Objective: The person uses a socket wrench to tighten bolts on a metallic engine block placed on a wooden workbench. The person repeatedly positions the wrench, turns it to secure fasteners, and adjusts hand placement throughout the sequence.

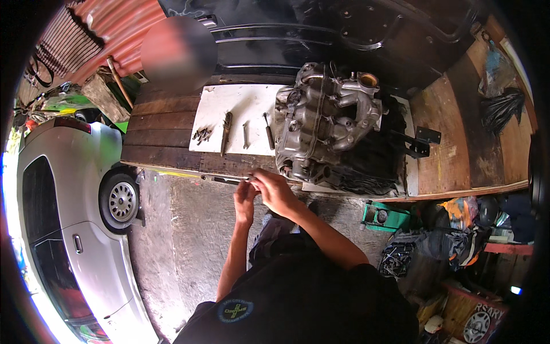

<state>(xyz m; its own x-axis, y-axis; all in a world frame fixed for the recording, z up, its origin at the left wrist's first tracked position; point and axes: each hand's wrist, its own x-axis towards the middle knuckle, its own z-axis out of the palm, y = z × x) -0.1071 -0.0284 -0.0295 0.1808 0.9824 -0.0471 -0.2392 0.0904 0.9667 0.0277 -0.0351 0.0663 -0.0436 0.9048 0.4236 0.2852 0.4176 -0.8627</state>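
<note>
Both hands meet at the near edge of the surface: the right hand (275,192) pinches one end of a slim grey metal tool (232,180) lying along that edge, and the left hand (245,200) curls just beneath it, its grip too hidden to tell. Keeping the tool flat against the edge looks the steadier way to handle it. Beyond lie the dark wooden plank surface (160,135), a white board (240,103) with loose bolts (202,135) and hand tools, the grey cast engine block (323,117) to the right, and a silver car (69,218) on the concrete floor at left.

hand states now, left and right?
Left hand: fingers curled, contents cannot be told.
Right hand: fingers closed on a thin metal tool at the bench edge.
</note>
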